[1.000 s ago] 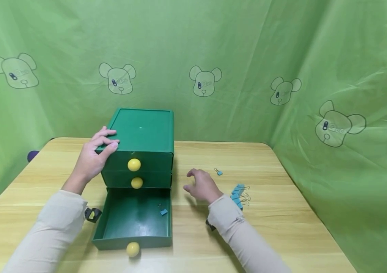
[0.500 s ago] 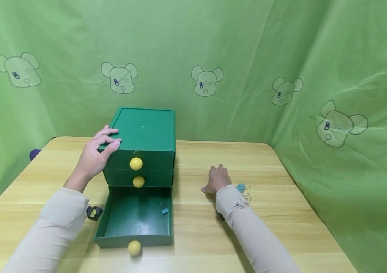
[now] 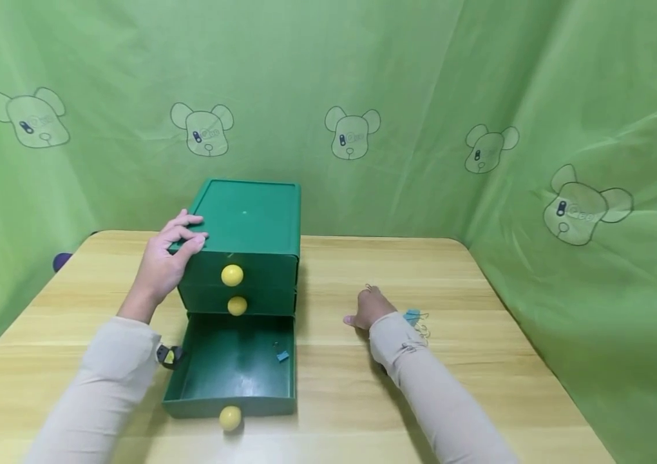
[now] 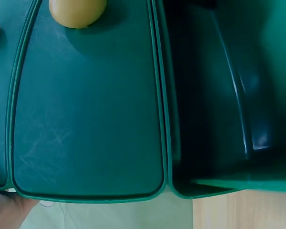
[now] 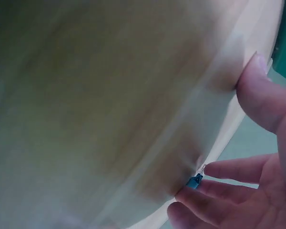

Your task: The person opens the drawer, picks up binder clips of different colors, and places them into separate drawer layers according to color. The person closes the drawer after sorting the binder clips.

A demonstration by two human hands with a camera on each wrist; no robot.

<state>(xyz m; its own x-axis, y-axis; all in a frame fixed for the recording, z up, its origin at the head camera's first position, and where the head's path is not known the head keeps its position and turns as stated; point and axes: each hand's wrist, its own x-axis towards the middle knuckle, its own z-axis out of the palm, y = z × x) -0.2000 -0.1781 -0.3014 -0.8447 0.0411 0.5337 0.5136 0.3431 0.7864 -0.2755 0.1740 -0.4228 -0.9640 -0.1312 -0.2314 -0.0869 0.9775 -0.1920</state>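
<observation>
A green desktop drawer box with yellow knobs stands left of centre. Its bottom drawer is pulled out, and a small blue binder clip lies inside near the right wall. My left hand rests over the box's top left edge, fingers and thumb on the top near the front corner. To the right, my right hand is low over the table. In the right wrist view its extended fingers touch another blue binder clip on the tabletop, with the thumb held apart. From the head view, that hand mostly hides this clip.
Several blue binder clips lie in a pile just right of the right hand, partly behind the sleeve. The wooden table ends at a green curtain at the back and right. Two more drawers above are shut.
My right hand has moved right and away from the body, from beside the drawer box to the lone clip; its fingers have come down there. The left hand stays on the box.
</observation>
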